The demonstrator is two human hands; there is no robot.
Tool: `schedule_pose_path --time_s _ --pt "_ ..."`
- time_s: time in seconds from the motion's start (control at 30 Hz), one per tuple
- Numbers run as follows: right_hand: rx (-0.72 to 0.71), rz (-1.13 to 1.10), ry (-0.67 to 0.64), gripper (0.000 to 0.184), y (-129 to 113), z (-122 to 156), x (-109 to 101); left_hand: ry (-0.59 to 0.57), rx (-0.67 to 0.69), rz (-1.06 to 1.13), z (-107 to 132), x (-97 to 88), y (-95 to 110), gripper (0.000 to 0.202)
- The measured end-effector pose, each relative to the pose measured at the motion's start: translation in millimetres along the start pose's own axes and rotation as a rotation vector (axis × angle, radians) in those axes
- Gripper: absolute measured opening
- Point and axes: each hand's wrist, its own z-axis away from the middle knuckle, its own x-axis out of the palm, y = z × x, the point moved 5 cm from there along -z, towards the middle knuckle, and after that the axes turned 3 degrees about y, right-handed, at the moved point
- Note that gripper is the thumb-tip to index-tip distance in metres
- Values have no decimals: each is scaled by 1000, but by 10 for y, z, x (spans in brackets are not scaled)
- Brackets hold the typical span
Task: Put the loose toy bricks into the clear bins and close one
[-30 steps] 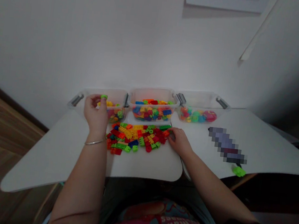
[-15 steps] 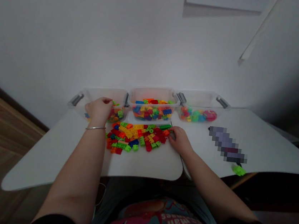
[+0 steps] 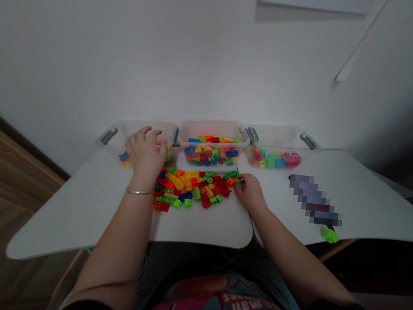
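My left hand (image 3: 145, 155) is over the front of the left clear bin (image 3: 129, 127), fingers spread and nothing visible in them. It hides much of that bin's colourful pieces. On the white table lies a loose pile of plastic building blocks (image 3: 190, 188), mostly red, yellow, orange and green. My right hand (image 3: 250, 194) rests at the pile's right edge, thumb and fingers pinched on what looks like a small green building block (image 3: 238, 180). Beside those fingertips lies a longer green block (image 3: 231, 174).
A middle clear bin (image 3: 214, 132) holds many mixed blocks. The right clear bin (image 3: 278, 136) contains rounder coloured pieces and a pink one. To the right lies a blurred-out purple item (image 3: 313, 199) with a bright green piece (image 3: 330, 235) at its end. A wall stands behind the bins.
My left hand has opened from a pinch, its fingers spreading, and has shifted right and slightly nearer over the left bin. My right hand has barely moved.
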Motion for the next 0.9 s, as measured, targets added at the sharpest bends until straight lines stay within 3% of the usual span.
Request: schedule_pose_path --time_s 0.13,0.27,0.33,0.47,0.57,0.73,0.9 --pt "16 48 -19 15 18 5 -2 -139 122 97 427 44 458 30" --pt "40 75 -31 10 26 10 -16 -438 256 209 921 251 835 25" --pt "65 56 -6 10 35 14 -33 -533 280 223 1087 316 938 23" --pt "123 -76 99 18 36 26 -96 -637 306 249 1213 369 1022 21" --pt "88 -176 156 22 -49 47 -171 -642 280 235 1203 389 1002 22" --pt "-158 -211 99 18 -335 97 -276 -665 229 304 1217 448 992 25" --pt "-384 -102 -22 18 -560 155 -256 -693 223 418 1261 515 1012 24"
